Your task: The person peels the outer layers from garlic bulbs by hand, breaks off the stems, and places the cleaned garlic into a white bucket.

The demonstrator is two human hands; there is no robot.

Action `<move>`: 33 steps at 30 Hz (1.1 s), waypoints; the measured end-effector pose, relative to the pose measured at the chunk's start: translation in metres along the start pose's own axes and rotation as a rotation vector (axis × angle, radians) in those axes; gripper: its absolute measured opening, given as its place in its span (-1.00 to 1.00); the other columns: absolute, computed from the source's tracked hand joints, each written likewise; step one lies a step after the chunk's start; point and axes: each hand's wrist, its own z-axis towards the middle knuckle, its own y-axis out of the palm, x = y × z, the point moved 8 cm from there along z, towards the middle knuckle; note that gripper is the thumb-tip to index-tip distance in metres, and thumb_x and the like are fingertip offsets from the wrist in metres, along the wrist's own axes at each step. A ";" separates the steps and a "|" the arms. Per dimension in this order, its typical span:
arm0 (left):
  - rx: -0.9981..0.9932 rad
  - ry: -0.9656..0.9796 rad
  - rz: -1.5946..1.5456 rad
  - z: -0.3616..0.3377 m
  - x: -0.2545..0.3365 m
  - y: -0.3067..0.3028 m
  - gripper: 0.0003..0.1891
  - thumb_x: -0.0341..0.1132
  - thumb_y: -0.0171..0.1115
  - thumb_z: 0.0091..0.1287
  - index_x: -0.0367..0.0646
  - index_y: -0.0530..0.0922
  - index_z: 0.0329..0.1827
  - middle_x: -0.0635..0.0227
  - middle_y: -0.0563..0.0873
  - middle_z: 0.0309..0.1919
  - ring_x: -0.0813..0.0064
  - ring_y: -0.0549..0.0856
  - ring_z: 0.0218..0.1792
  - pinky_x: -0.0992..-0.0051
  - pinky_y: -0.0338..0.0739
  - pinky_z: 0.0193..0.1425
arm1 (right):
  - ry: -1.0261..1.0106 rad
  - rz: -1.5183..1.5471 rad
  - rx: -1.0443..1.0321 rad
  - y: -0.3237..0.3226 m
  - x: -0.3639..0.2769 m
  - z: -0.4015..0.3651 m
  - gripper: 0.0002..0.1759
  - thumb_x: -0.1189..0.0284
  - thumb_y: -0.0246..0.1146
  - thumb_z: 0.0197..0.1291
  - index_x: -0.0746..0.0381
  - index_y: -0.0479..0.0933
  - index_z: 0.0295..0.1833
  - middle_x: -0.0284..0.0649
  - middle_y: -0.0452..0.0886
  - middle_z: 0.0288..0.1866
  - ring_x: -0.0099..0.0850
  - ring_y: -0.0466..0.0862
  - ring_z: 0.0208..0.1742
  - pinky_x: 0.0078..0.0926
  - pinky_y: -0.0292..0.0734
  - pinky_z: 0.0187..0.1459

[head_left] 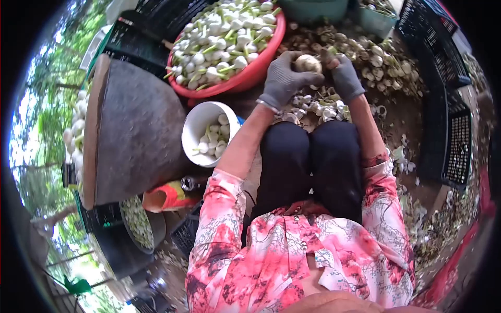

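Note:
My left hand [287, 81], in a grey glove, is closed around a pale garlic bulb [309, 64] in front of my knees. Close beside it on the right, my right hand [346, 78], also gloved in grey, has its fingers curled together. A small brownish piece shows at those fingertips, too blurred to name. Beneath both hands lie white peelings [326, 107]. Beyond them spreads a heap of unpeeled, brownish bulbs [378, 60]. A red basin [237, 83] piled with cleaned white bulbs on green stems stands to the left of my left hand.
A white bucket [190, 138] with a few cleaned bulbs stands left of my knees, near a large dark tub [135, 130]. Black crates [438, 120] line the right side. Green tubs [378, 21] stand at the back. Peelings [417, 219] litter the ground at right.

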 end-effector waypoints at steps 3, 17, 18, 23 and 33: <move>-0.116 0.022 -0.081 -0.003 -0.009 0.005 -0.43 -0.28 0.58 -0.17 -0.35 0.55 -0.09 0.26 0.69 -0.27 0.53 0.69 -0.32 0.55 0.62 -0.21 | 0.163 0.116 -0.014 0.014 -0.020 -0.025 -0.70 0.30 0.14 0.30 0.36 0.55 -0.12 -0.34 0.59 -0.32 -0.60 0.59 -0.33 -0.60 0.57 -0.31; -0.321 -0.227 -0.590 -0.008 -0.029 0.036 -0.49 0.05 0.16 0.28 -0.23 0.50 0.05 0.33 0.64 -0.13 0.49 0.63 -0.12 0.47 0.56 -0.10 | 0.150 0.319 -0.094 0.007 -0.015 -0.029 -0.67 0.35 0.29 0.20 0.35 0.53 -0.01 -0.31 0.63 -0.24 -0.57 0.63 -0.26 -0.61 0.59 -0.20; -0.307 -0.324 -0.684 -0.008 -0.033 0.036 -0.47 0.09 0.12 0.29 -0.20 0.49 0.07 0.32 0.63 -0.11 0.47 0.62 -0.10 0.44 0.55 -0.10 | 0.158 0.367 -0.128 0.010 -0.011 -0.028 -0.68 0.38 0.30 0.18 0.36 0.55 -0.03 -0.32 0.63 -0.27 -0.58 0.62 -0.27 -0.61 0.59 -0.19; -0.345 -0.620 -0.957 -0.013 -0.048 0.042 -0.44 0.18 -0.04 0.35 -0.11 0.46 0.12 0.29 0.61 -0.02 0.38 0.59 -0.03 0.32 0.50 -0.05 | -0.007 0.115 -0.042 -0.003 0.001 -0.029 -0.68 0.41 0.31 0.16 0.39 0.56 -0.04 -0.34 0.63 -0.28 -0.62 0.60 -0.30 -0.67 0.53 -0.21; -0.137 0.091 0.115 0.011 -0.018 0.018 -0.39 0.06 0.32 0.16 -0.33 0.52 0.03 0.14 0.64 -0.09 0.33 0.63 -0.07 0.43 0.51 0.06 | 0.015 0.055 0.089 -0.001 0.000 -0.033 -0.62 0.14 0.21 0.26 0.29 0.54 -0.25 -0.45 0.51 -0.48 -0.67 0.45 -0.46 -0.64 0.34 -0.45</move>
